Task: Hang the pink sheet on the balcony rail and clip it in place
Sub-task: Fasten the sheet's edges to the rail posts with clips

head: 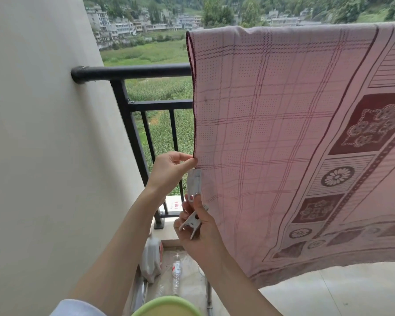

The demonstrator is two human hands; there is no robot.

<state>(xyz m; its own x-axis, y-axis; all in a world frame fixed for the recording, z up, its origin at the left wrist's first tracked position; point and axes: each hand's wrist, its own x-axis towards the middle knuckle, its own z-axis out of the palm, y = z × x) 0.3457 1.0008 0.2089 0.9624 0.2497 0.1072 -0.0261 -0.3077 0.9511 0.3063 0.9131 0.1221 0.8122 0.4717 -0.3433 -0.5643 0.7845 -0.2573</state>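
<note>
At twelve o'clock from me the pink sheet (283, 133) hung over something high that its own fold hid, draping down in front of the black balcony rail (132, 71), which ran out from the cream wall (43, 133) at nine o'clock. My left hand (169, 169) pinched the sheet's left hem between thumb and forefinger, at about the height of the lower bars. Just below it, at six o'clock from that pinch, a white clip (194, 183) sat against the same hem; I could not tell whether its mouth had closed on the cloth. My right hand (197, 226) was curled round the tail of that clip and also held a second white clip (192, 223) in its palm. Down at six o'clock, on the balcony floor (328, 293), stood a white jug (151, 258) with a clear plastic bottle (176, 273) lying just beside it, and a green basin rim (167, 305) showed at the bottom edge
</note>
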